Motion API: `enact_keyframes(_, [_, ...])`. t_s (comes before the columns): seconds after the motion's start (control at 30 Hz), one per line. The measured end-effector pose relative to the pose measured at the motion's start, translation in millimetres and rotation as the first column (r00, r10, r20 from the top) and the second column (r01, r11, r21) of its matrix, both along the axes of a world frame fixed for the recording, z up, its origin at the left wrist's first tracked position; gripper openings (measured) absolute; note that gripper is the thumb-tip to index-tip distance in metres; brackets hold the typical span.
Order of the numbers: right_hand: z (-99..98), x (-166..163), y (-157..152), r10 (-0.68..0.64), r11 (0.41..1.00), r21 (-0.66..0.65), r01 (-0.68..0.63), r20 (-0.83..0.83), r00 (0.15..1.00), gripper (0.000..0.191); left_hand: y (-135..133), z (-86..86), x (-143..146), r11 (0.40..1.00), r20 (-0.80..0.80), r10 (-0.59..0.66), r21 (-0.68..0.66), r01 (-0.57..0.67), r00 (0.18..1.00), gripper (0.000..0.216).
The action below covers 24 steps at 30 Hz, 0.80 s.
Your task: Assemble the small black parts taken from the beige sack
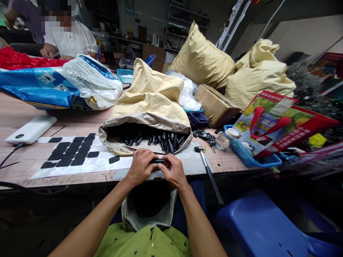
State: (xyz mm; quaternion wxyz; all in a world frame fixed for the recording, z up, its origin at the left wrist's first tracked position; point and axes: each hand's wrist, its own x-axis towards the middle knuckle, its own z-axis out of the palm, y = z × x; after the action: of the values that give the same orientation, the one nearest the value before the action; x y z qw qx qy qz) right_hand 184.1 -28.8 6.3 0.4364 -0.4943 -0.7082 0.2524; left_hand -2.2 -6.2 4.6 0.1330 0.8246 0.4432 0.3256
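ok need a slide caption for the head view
Left hand and right hand hold a black part before an open sack of black pieces, hammer at right, black patches at left.

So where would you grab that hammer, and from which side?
Probably by the hammer's dark grip, from the near side of the table: its head lies on the table, while the slim grip juts past the near edge, seemingly leaving room around it.

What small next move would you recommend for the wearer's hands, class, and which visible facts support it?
Probably lower the black piece into the lower sack once handling is finished. The left hand and right hand hold it near the table's front edge, and that sack's mouth gapes just below them.
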Motion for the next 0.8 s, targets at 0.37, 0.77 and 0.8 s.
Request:
enact_keyframes(0.37, [1.8,0.3,0.2,-0.005,1.000,0.031,0.003,0.072,0.997,0.011,0.0,-0.8,-0.4,1.000,0.015,-0.004,0.005,0.004,1.000,0.015])
enact_keyframes(0.77, [-3.9,-7.9,1.1,-0.050,0.991,0.129,0.019,0.244,0.968,0.016,-2.0,-0.9,0.6,0.997,-0.069,-0.047,0.051,0.051,0.996,0.011])
enact_keyframes(0.8, [-4.3,-8.3,0.7,-0.057,0.990,0.136,0.023,0.246,0.967,0.016,-2.5,-1.2,0.5,0.997,-0.075,-0.056,0.051,0.060,0.996,0.011])
